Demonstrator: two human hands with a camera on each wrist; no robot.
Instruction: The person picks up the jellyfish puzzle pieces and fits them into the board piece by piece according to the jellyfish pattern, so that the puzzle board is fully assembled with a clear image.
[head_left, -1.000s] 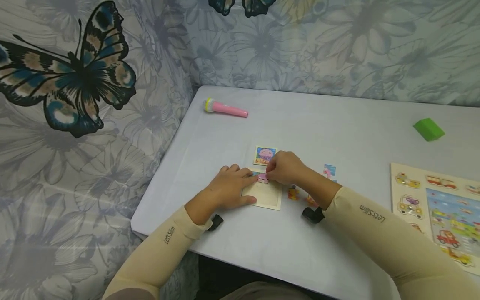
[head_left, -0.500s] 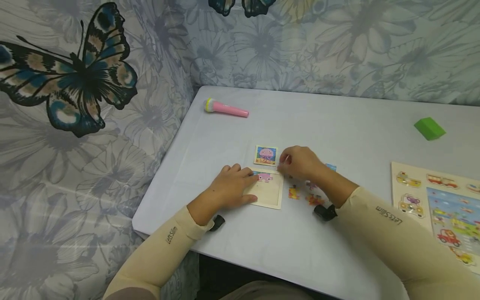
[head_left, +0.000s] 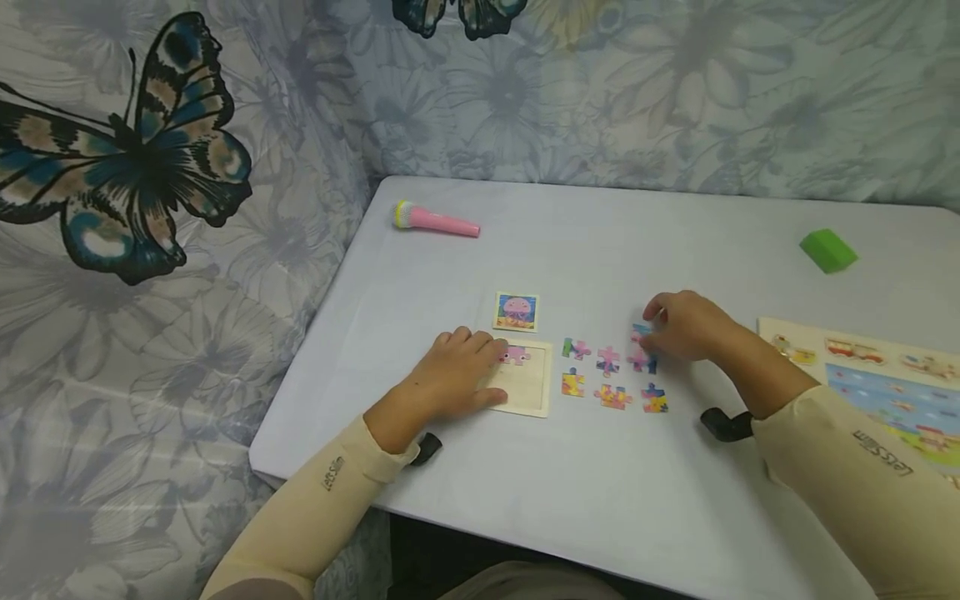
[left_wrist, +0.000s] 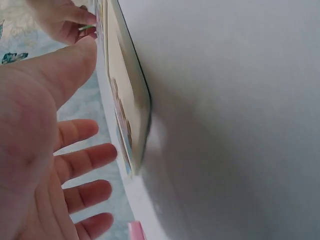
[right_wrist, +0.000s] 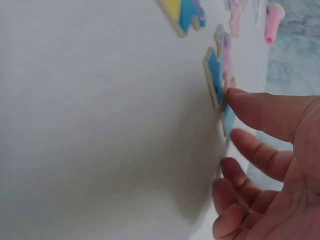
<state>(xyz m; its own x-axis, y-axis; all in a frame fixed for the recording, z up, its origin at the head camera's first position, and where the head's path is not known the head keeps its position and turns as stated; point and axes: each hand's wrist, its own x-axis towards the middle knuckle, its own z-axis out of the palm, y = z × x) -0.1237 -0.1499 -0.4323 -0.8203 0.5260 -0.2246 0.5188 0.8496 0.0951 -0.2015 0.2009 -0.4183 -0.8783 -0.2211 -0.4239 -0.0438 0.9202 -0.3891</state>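
Note:
My left hand rests with fingers spread on the left side of a small wooden puzzle tray. A pink and blue piece lies in the tray's top left, partly under the fingers. To the right, my right hand reaches down at a blue-edged puzzle piece, thumb and forefinger apart at its two ends. Just below it lies another pink and blue piece. Several loose pieces, among them a pink one and an orange one, lie between tray and right hand.
A small pink jellyfish picture lies behind the tray. A pink toy microphone is at the back left, a green block at the back right. A larger vehicle puzzle board lies partly under the right forearm.
My right hand has left the tray and moved right to the far loose pieces, uncovering the rows of pieces. The left hand stays on the tray. The head view has shifted slightly.

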